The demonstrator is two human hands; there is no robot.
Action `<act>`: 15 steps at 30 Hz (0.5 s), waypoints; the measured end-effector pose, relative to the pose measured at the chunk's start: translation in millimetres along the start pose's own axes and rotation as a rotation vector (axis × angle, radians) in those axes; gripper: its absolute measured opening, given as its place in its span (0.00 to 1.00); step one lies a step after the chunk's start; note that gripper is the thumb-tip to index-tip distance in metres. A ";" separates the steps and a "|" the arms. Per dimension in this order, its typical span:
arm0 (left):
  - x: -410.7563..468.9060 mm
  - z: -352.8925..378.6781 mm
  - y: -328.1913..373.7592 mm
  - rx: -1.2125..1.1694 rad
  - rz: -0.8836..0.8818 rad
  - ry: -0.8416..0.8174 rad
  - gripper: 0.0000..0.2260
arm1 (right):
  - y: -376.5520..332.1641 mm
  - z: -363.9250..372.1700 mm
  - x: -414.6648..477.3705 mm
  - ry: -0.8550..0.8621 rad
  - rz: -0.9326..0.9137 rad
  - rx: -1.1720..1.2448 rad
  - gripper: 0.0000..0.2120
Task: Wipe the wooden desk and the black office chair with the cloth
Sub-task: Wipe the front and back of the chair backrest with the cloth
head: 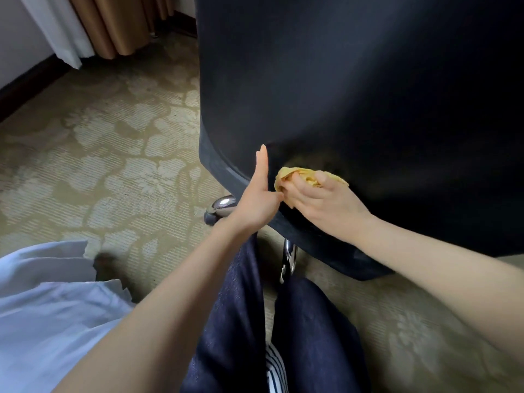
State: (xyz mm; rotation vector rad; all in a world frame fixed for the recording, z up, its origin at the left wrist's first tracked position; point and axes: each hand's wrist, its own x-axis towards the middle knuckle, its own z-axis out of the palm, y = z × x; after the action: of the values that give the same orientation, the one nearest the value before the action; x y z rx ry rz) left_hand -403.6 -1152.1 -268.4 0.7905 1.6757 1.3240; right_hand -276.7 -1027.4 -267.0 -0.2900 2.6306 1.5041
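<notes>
Cloth [309,177], yellow and bunched, is gripped in the right hand [320,199], whose curled fingers press it against the lower back of the black office chair [354,95]. Both forearms reach forward from the near edge. Left hand [259,198], just left of the right, sets straight fingers against the chair's lower edge. Chrome base [222,205] shows beneath; patterned carpet [113,165] and curtains [122,24] lie far left

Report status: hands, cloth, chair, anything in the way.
Right hand grips yellow cloth, pressed to black chair near its lower edge. Left hand flat, fingers straight, against chair. Nothing seen blocking the wipe.
</notes>
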 end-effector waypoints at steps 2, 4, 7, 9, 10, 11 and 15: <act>8.8 8.7 -3.7 -0.042 0.023 -0.015 0.42 | -20.8 12.9 3.0 -0.057 -0.099 0.019 0.21; 14.5 13.1 -9.3 -0.040 0.031 -0.014 0.44 | -40.1 24.2 -1.3 -0.120 -0.188 0.042 0.20; 17.3 11.8 -19.0 0.016 0.036 0.019 0.44 | -55.7 33.5 -17.8 -0.155 -0.211 0.192 0.20; 18.6 8.7 -23.6 0.044 0.044 0.029 0.43 | -64.5 39.6 -38.7 -0.145 -0.242 0.241 0.20; 19.2 7.3 -25.2 0.062 0.041 0.027 0.43 | -68.0 43.0 -52.0 -0.133 -0.267 0.247 0.19; 20.1 6.7 -26.2 0.081 0.034 0.024 0.43 | -69.9 45.9 -66.7 -0.130 -0.289 0.249 0.18; 28.4 6.5 -24.5 0.063 0.009 0.010 0.42 | -57.3 44.1 -116.8 -0.123 -0.250 0.319 0.21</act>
State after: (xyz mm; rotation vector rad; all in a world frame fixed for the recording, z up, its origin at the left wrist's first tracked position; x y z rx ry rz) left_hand -410.1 -1130.7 -299.1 0.8306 1.7304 1.2890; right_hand -150.9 -1004.1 -316.9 -0.4600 2.5682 0.9780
